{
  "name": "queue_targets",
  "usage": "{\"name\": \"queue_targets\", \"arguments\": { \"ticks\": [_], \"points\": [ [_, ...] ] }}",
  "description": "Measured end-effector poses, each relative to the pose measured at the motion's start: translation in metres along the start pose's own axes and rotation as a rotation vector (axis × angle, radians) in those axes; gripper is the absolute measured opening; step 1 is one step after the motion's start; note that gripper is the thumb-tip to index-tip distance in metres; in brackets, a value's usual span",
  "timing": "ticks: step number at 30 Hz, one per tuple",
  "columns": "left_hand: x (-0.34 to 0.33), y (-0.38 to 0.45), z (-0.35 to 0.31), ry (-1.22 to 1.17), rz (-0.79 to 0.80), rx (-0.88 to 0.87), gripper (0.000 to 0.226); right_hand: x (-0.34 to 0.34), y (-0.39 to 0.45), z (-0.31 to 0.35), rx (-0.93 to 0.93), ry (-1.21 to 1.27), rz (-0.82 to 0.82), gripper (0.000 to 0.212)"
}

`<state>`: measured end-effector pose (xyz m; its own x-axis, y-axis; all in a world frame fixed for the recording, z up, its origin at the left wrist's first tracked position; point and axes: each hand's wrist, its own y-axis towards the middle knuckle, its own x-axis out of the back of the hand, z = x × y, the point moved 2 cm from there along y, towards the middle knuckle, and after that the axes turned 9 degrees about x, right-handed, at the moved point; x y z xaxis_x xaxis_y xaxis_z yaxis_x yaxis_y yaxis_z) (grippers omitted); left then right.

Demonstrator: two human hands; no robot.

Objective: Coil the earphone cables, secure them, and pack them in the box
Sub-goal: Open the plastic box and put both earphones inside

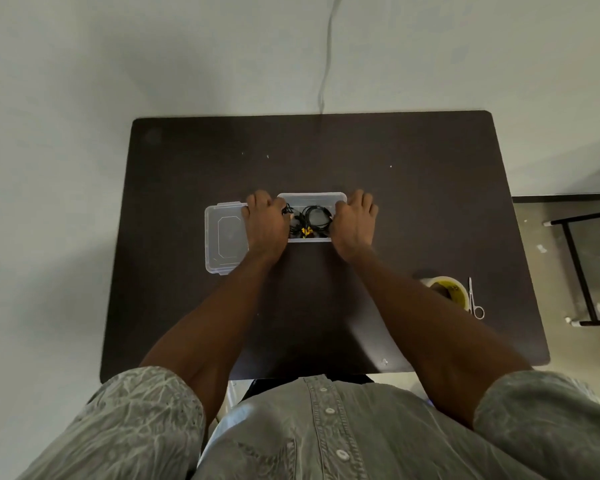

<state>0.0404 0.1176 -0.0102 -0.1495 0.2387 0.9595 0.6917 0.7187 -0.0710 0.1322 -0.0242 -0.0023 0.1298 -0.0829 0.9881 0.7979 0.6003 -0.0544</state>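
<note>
A clear plastic box (311, 197) stands in the middle of the dark table (413, 209). Coiled black earphone cables (317, 218) lie inside it, with a bit of yellow and red at their near side. My left hand (265, 225) grips the box's left side and my right hand (354, 225) grips its right side, fingers curled over the rim. The hands hide both ends of the box. Its clear lid (224, 237) lies flat on the table just left of my left hand, partly under it.
A yellow-rimmed bowl (447, 291) sits near the table's right edge, with small scissors (475, 301) beside it. A black metal frame (579, 268) stands on the floor to the right. A thin cable (328, 53) hangs down the wall behind the table.
</note>
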Motion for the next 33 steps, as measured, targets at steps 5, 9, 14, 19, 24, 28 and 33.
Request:
{"name": "queue_targets", "arguments": {
  "ticks": [5,9,14,19,24,28,33],
  "points": [
    [-0.010,-0.003,0.001,-0.008,-0.006,0.064,0.040,-0.001,0.000,0.001,-0.036,0.067,0.000,0.016],
    [0.000,-0.015,0.012,-0.273,-0.176,0.108,0.034,0.005,-0.005,0.004,-0.022,0.131,-0.099,0.019],
    [0.006,-0.031,0.059,-0.238,-0.106,0.537,0.068,0.008,-0.022,0.019,0.020,0.158,-0.160,0.035],
    [0.001,-0.044,0.089,-0.192,0.179,0.677,0.116,0.008,-0.049,0.037,0.071,0.163,-0.174,0.037],
    [0.009,-0.044,0.094,-0.161,0.150,0.632,0.103,0.006,-0.065,0.036,0.076,0.170,-0.164,0.042],
    [0.028,-0.037,0.095,-0.428,-0.019,0.494,0.091,0.018,-0.061,0.033,0.060,0.333,-0.198,0.033],
    [0.053,-0.014,0.065,-0.312,0.048,-0.060,0.094,0.050,-0.024,0.033,-0.349,1.178,-0.090,0.031]
  ]
}}
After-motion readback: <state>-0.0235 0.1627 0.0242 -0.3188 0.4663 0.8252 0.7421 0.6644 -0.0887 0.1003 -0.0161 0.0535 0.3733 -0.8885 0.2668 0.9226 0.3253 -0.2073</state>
